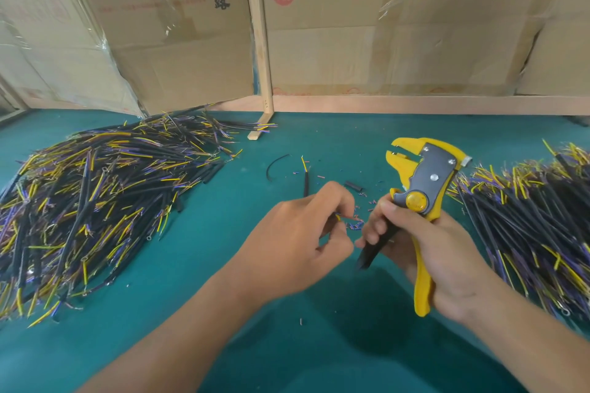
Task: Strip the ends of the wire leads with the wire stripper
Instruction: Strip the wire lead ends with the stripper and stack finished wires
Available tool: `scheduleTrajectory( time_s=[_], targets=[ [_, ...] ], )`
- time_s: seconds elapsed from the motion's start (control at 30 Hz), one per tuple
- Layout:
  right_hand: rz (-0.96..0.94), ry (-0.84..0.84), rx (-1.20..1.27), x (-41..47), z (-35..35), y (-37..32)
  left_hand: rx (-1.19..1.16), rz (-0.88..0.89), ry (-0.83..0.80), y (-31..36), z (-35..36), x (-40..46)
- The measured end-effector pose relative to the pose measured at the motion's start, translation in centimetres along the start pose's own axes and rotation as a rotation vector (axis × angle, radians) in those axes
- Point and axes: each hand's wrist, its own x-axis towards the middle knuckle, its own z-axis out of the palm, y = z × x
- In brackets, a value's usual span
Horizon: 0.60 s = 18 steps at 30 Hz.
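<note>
Right hand (447, 252) grips the one stripper (421, 201), centre-right of frame, head up, jaws open. Left hand (297, 233) pinches a lead end (338, 217) at centre. Best to seat the tip squarely between the jaws before squeezing. Two lead piles: left (95, 201) and right (536, 220); one loose lead (306, 179) on the surface (207, 265).

We see a yellow and grey wire stripper (421, 188) held upright, jaws apart and facing left, a big heap of black, yellow and purple wire leads (95, 201) on the left, a second heap (536, 220) on the right, one lead (306, 179) lying alone between them.
</note>
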Motion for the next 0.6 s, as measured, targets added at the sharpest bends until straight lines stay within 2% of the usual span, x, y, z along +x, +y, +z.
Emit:
scheduleTrajectory(
  time_s=[0.17,0.3,0.43,0.6],
  targets=[
    [0.070,-0.049,-0.034,-0.55,0.46,0.48,-0.052,-0.008,0.003,-0.01,-0.37,0.00],
    [0.098,-0.053,-0.017,-0.76,0.72,0.22,-0.097,0.027,-0.059,0.32,-0.29,-0.07],
    [0.079,-0.074,-0.042,-0.98,0.76,0.11,-0.165,0.037,-0.120,0.54,-0.15,-0.13],
    [0.028,-0.110,-0.134,-1.13,0.78,0.15,-0.131,0.070,-0.127,0.55,-0.03,-0.20]
  ],
)
